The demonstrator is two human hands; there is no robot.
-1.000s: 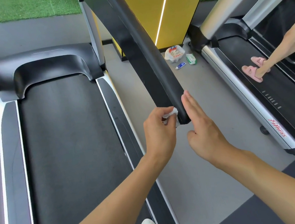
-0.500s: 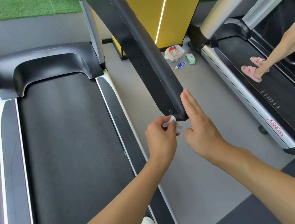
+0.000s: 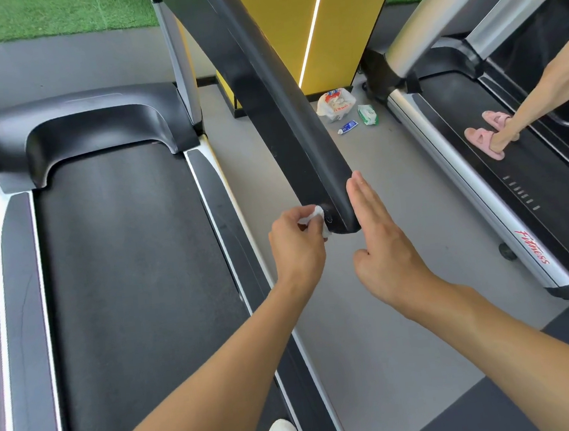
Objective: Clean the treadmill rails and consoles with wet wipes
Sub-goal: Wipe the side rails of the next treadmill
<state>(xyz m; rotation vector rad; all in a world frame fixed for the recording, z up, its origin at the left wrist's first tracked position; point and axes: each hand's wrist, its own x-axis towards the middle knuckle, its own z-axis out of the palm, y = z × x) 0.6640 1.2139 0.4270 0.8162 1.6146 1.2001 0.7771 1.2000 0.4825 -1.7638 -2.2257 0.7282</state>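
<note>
Pinching a crumpled white wipe (image 3: 314, 214) between thumb and fingertips of the left grip (image 3: 296, 248), pressed to the left side of the near end of the black rail (image 3: 275, 89). Holding the right grip (image 3: 381, 237) flat, fingers straight and together, just beside the right face of that same end; touching or barely apart, cannot tell. Slanting from this blunt near tip up and away toward the far left: the rail's long axis. Leaves nearly all of the rail's length far of both grips. Probably calls for a stroke away along that axis, led by the left, with the wipe already on the surface. Beware slipping off the rounded tip.
</note>
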